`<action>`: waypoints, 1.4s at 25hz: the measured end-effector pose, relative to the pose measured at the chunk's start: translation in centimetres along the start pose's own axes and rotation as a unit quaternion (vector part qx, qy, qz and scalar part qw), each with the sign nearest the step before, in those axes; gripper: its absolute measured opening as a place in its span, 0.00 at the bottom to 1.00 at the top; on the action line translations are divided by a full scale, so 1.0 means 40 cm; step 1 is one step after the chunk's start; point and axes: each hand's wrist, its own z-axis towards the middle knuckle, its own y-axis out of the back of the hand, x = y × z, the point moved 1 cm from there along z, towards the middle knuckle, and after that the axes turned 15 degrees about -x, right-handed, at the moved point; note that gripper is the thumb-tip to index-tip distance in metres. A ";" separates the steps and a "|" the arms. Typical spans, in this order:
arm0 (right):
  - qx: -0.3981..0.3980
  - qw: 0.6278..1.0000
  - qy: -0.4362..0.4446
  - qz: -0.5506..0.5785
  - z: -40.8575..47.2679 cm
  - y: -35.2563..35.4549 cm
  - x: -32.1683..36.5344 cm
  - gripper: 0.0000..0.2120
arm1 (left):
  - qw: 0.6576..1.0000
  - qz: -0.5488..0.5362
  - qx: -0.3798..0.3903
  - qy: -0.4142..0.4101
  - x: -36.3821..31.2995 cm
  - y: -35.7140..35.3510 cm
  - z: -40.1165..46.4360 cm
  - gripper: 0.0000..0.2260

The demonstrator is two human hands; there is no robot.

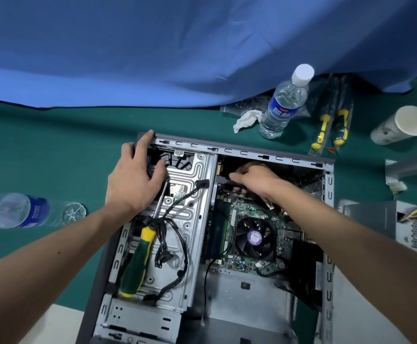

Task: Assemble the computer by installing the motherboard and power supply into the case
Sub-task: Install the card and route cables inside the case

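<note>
- Bracing the case [272,155], the left hand [134,181] lies spread and relaxed on its 10 o'clock corner, holding nothing, likely to stop it sliding.
- Right hand [253,180] pinches a dark cable connector at the motherboard's [249,212] 12 o'clock edge.
- Power supply [371,219] waits on the bench at 3 o'clock.
- Screwdriver [135,261] lies parked on the drive bracket, within reach.

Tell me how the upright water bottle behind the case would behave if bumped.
The upright water bottle is tall and narrow, so it would probably tip. It looks nearly full, so likely heavy for its size. Its round body would likely roll on the green mat.
</note>
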 end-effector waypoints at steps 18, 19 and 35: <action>-0.026 0.993 0.062 0.098 -0.127 0.041 0.097 0.16 | 1.000 0.003 -0.004 0.001 0.002 -0.002 0.013 0.26; -0.027 0.993 0.060 0.103 -0.127 0.045 0.100 0.17 | 1.000 0.004 -0.004 0.000 0.002 -0.003 0.016 0.26; -0.251 0.902 0.266 -0.231 -0.280 0.152 -0.135 0.12 | 1.000 0.000 0.011 0.014 -0.004 0.000 0.011 0.26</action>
